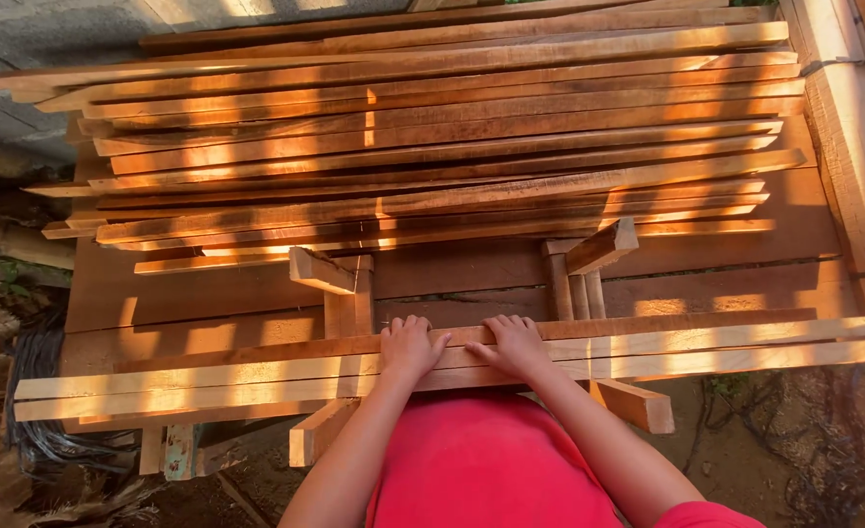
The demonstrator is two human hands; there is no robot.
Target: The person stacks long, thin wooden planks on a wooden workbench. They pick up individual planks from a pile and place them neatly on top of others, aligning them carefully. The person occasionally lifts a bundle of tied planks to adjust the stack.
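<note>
Fingers (408,325) of the left hand (409,350) and right hand (517,344) lie flat, slightly spread, pressing the front wooden slats (208,376) at lower centre; nothing is gripped, while a large slat stack (432,147) fills the table (726,279) above

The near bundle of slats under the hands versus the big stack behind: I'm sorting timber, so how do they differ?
The near bundle holds only a few slats; the big stack holds many. The bundle lies neatly aligned, while the stack's ends are staggered. Left hand and right hand rest on the bundle; the stack is untouched. Both are long, thin, reddish wood.
</note>
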